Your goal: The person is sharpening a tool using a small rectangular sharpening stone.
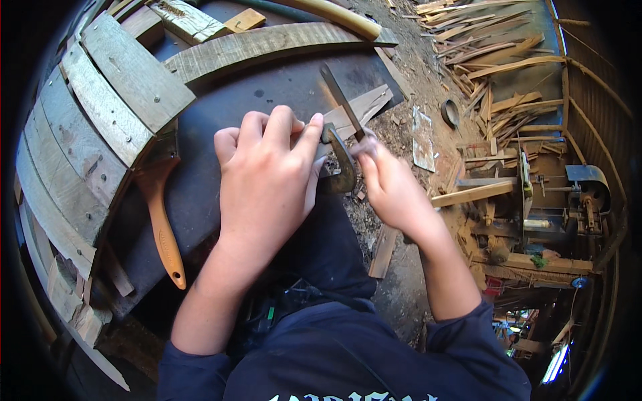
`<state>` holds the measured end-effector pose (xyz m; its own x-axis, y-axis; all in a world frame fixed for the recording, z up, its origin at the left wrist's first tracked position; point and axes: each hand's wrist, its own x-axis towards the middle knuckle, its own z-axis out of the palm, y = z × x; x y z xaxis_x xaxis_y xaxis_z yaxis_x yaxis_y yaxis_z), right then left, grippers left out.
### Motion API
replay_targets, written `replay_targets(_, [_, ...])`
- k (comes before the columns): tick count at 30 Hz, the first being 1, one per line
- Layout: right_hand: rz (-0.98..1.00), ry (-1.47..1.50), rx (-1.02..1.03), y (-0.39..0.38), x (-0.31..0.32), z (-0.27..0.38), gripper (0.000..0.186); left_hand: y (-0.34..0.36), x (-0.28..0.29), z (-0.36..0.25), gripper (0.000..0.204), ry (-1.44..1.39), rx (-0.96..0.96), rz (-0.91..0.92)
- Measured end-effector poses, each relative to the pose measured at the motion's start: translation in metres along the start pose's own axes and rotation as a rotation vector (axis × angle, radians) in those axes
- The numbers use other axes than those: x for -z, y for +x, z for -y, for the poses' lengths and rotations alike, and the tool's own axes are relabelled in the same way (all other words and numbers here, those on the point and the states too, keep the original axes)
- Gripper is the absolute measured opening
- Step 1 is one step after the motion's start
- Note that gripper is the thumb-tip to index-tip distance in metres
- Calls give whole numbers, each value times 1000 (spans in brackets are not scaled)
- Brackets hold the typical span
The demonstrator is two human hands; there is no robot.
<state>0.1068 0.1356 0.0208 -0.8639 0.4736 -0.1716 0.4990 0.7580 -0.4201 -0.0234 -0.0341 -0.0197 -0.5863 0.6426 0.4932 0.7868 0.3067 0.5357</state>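
Note:
My right hand (398,190) is closed around the end of a long, narrow, dark tool (338,93) that looks like a file; its hand end is slightly blurred. The tool slants across a pale piece of wood (364,107) at the table's edge. Beside it stands a dark metal C-shaped clamp (344,164). My left hand (267,164) is just left of the clamp, fingers bent and pressed down at the wood's near end. Its thumb and forefinger come together next to the clamp; what they grip is mostly hidden under the hand.
A dark table (267,90) carries a curved plank (281,50), a round wooden handle (341,19) and a slatted wooden piece (100,127) at left. A brush with an orange handle (164,234) lies beside the slats. Wood strips (495,73) and a machine (568,200) are at right.

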Motion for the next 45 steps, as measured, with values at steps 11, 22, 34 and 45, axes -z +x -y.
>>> replay_targets(11, [3,40,-121,-50,1,-7,27,7,-5,1,46,16,-18,-5])
replay_targets(22, [-74,-15,27,-6,1,-2,28,6,-5,-6,44,6,-36,34])
replay_targets(34, [-35,5,2,-25,1,-6,27,2,2,-2,48,71,-26,6])
replay_targets(45, [-58,92,-133,-46,-3,-42,27,10,-8,-11,44,76,-79,40])
